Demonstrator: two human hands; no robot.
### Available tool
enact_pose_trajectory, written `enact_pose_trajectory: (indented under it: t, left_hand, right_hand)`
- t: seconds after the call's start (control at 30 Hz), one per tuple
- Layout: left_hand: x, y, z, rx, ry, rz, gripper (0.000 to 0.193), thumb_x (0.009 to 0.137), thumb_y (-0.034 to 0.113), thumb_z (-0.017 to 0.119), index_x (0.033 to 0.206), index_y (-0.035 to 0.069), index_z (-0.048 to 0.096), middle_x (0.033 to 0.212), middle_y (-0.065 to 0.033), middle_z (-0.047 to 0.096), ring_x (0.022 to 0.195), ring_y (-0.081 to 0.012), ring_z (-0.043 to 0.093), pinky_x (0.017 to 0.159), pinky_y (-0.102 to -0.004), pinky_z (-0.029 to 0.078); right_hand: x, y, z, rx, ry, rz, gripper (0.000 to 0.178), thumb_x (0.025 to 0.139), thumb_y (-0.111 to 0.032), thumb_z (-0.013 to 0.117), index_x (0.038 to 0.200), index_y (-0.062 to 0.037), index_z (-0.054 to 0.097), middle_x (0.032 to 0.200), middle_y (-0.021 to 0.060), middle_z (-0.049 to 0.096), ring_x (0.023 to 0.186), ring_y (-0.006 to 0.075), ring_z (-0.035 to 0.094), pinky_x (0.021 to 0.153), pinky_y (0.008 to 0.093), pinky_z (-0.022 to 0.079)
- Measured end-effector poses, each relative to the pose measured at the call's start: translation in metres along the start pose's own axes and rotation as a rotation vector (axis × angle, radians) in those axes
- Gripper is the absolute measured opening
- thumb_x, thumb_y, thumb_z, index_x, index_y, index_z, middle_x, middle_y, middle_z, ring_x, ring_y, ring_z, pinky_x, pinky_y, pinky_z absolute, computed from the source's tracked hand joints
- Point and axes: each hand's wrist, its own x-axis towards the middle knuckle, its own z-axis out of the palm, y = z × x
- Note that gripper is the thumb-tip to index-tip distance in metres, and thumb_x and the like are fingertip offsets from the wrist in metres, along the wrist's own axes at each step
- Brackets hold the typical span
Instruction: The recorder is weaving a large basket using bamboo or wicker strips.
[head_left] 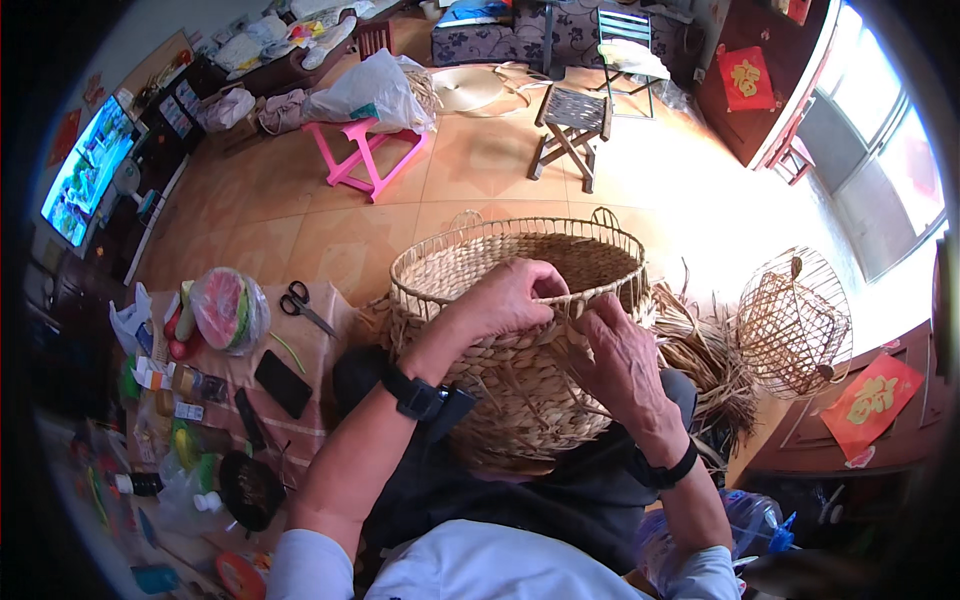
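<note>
Fingers of both hands pinch the woven basket [520,330] rim; scissors [303,305], wrapped watermelon [228,308] and wire frame [795,322] lie nearby.

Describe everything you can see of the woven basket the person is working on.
The woven basket is round and deep, made of tan, straw-like plaited strands over a wire frame that shows at the rim, with two small loop handles on the far side. Loose strand ends stick out of its lower wall. It rests on the person's lap, tilted with its open mouth facing away. The left hand grips the near rim and the right hand presses on the outer wall just below it.
</note>
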Motion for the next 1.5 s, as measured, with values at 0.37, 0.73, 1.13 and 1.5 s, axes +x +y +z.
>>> enact_pose_trajectory:
  t: [0.37, 0.73, 1.13, 1.5]
  left_hand:
    - [0.003, -0.004, -0.012, -0.214, -0.076, -0.020, 0.031, 0.085, 0.000, 0.068, 0.116, 0.001, 0.066, 0.101, -0.0015, 0.067, 0.095, -0.0101, 0.063, 0.085, -0.0274, 0.054]
    - [0.006, -0.007, -0.012, -0.281, -0.044, -0.089, 0.021, 0.094, 0.012, 0.065, 0.111, 0.000, 0.069, 0.098, -0.0032, 0.069, 0.092, -0.0106, 0.062, 0.086, -0.0264, 0.051]
    - [-0.004, 0.002, -0.025, 0.020, -0.185, -0.049, 0.035, 0.085, 0.002, 0.064, 0.120, -0.002, 0.063, 0.111, -0.0058, 0.069, 0.106, -0.0125, 0.063, 0.095, -0.0295, 0.051]
    - [0.006, -0.020, -0.035, -0.369, -0.188, -0.202, 0.024, 0.101, 0.016, 0.064, 0.118, -0.001, 0.067, 0.104, -0.0019, 0.068, 0.094, -0.0088, 0.063, 0.089, -0.0260, 0.050]
  right_hand:
    - [0.022, 0.020, -0.013, -0.213, 0.090, -0.121, 0.024, 0.076, -0.005, 0.068, 0.097, -0.0079, 0.057, 0.083, 0.0096, 0.054, 0.083, 0.0314, 0.060, 0.066, 0.0445, 0.050]
    - [-0.013, 0.010, -0.029, 0.276, -0.150, 0.170, 0.027, 0.083, -0.005, 0.073, 0.105, -0.0055, 0.058, 0.074, 0.0110, 0.061, 0.074, 0.0350, 0.064, 0.063, 0.0442, 0.050]
    - [-0.033, 0.012, -0.043, -0.117, -0.183, 0.129, 0.023, 0.089, -0.015, 0.071, 0.107, -0.0077, 0.057, 0.071, 0.0120, 0.065, 0.061, 0.0312, 0.065, 0.054, 0.0426, 0.049]
    - [-0.081, 0.057, -0.031, -0.112, -0.119, 0.235, 0.023, 0.085, -0.018, 0.076, 0.089, -0.0075, 0.056, 0.073, 0.0127, 0.066, 0.064, 0.0343, 0.065, 0.057, 0.0425, 0.049]
